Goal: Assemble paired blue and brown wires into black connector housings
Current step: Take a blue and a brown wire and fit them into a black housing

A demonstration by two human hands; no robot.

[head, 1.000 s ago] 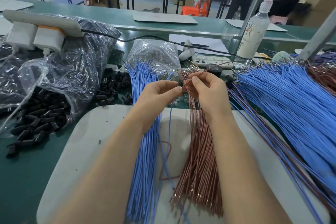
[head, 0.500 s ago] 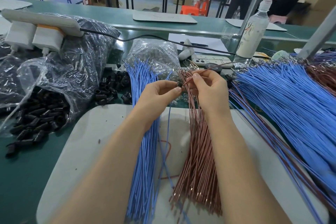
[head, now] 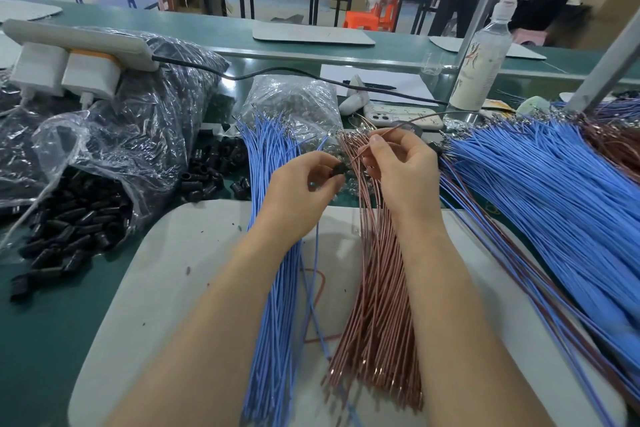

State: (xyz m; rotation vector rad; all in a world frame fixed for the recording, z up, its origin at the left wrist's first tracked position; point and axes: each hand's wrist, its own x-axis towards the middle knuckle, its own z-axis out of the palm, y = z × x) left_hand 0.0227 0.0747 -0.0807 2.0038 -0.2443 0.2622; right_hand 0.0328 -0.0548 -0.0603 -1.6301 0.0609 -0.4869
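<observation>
My left hand has its fingers curled round a black connector housing, held over the far edge of the grey mat on the table. My right hand pinches a single brown wire, its tip right beside the housing. The blue wire bundle lies under my left wrist and the brown bundle under my right.

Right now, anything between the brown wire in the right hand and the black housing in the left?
Nothing visible. The right hand pinches the brown wire, its end angled at the black housing held in the left hand; only air between. The brown bundle lies underneath, off the path.
</observation>
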